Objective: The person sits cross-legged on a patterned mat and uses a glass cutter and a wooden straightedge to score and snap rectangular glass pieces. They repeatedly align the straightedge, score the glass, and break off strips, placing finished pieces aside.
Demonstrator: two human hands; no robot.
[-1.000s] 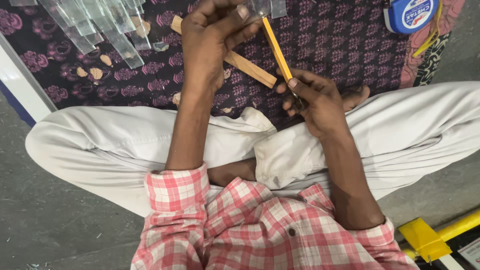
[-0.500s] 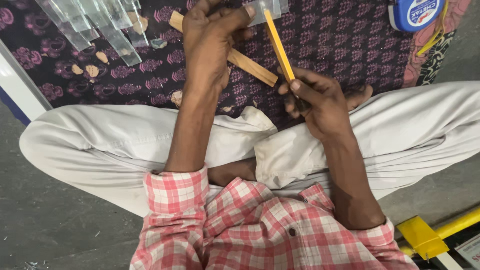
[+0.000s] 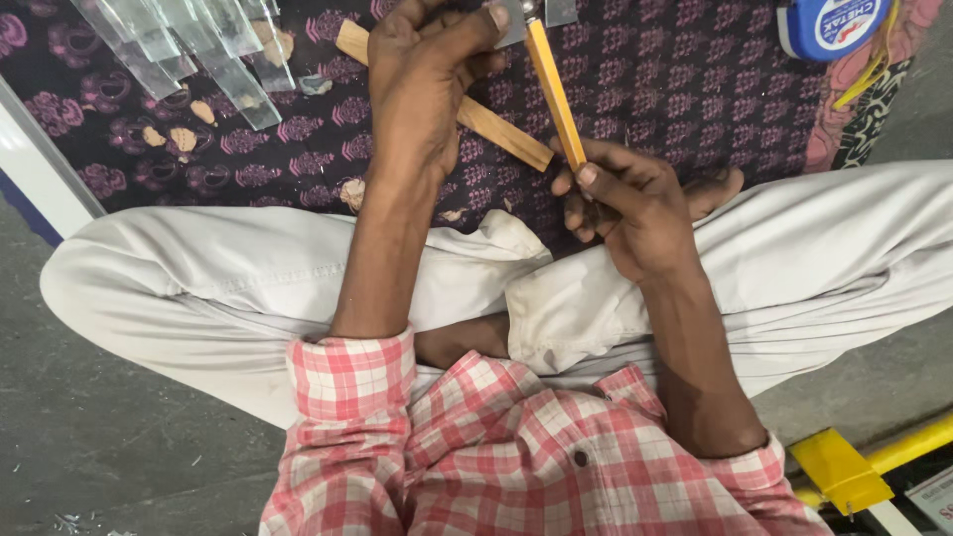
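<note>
currently, an entry of what lies before you, seated cross-legged on the dark floral cloth point(image 3: 695, 89).

item one: your right hand point(image 3: 635, 203), fingers curled and pinching the lower end of a thin yellow-handled tool point(image 3: 554, 94). the handle runs up and slightly left to a small metal head at the top edge of the view, so it looks like a glass cutter, though the head is mostly cut off.

item two: your left hand point(image 3: 427, 84), fingers pressed together and bent downward over something at the top edge. a pale strip of glass point(image 3: 516, 22) shows just beside the thumb; how the fingers grip it you cannot tell, as the frame crops them.

item three: a wooden stick point(image 3: 496, 134), lying slantwise on the cloth, passing under the left hand and ending near the right thumb.

item four: a pile of clear glass strips point(image 3: 199, 45), upper left, well apart from both hands, with small pale chips scattered on the cloth near it.

item five: a blue tape measure point(image 3: 834, 25), upper right corner.

item six: a yellow metal bracket point(image 3: 844, 471), lower right, on the grey floor.

judgement on the step: the tool head sits at the glass under your left hand, so a scoring pass seems to be in hand. the next move calls for a steady left-hand hold and even pressure along the tool.
</note>
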